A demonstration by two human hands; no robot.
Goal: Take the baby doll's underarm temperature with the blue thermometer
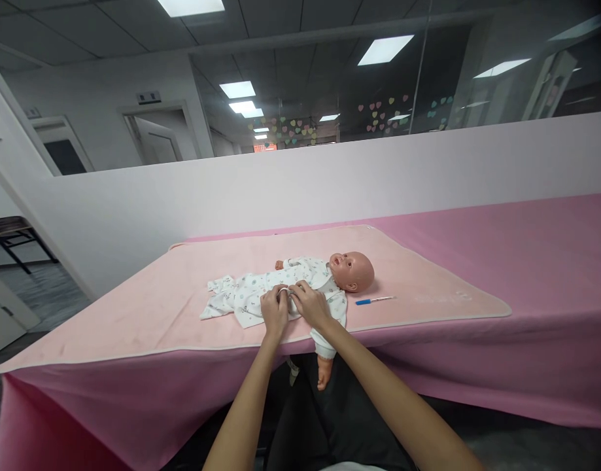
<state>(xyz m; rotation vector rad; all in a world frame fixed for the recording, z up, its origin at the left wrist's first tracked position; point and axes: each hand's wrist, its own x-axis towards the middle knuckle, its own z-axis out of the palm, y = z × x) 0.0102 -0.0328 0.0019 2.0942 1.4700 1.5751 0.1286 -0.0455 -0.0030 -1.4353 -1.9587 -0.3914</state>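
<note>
A baby doll [355, 269] lies on its back, head to the right, dressed in a white patterned baby gown [254, 294]. Over the doll's middle, my left hand [274, 310] pinches the gown's fabric edge or tie between closed fingers. Right beside it, my right hand [307, 302] grips the same bit of cloth; the fingertips of both hands nearly meet. The exact piece held is too small to make out. One doll arm [324, 371] hangs over the table's front edge, below my right wrist; the other lies on the far side.
A thermometer-like stick with a blue end [363, 302] lies near the doll's head. Under the doll is a light pink mat [148, 307] on a darker pink tablecloth [526, 261]. A white wall [280, 190] with glass above stands behind the table.
</note>
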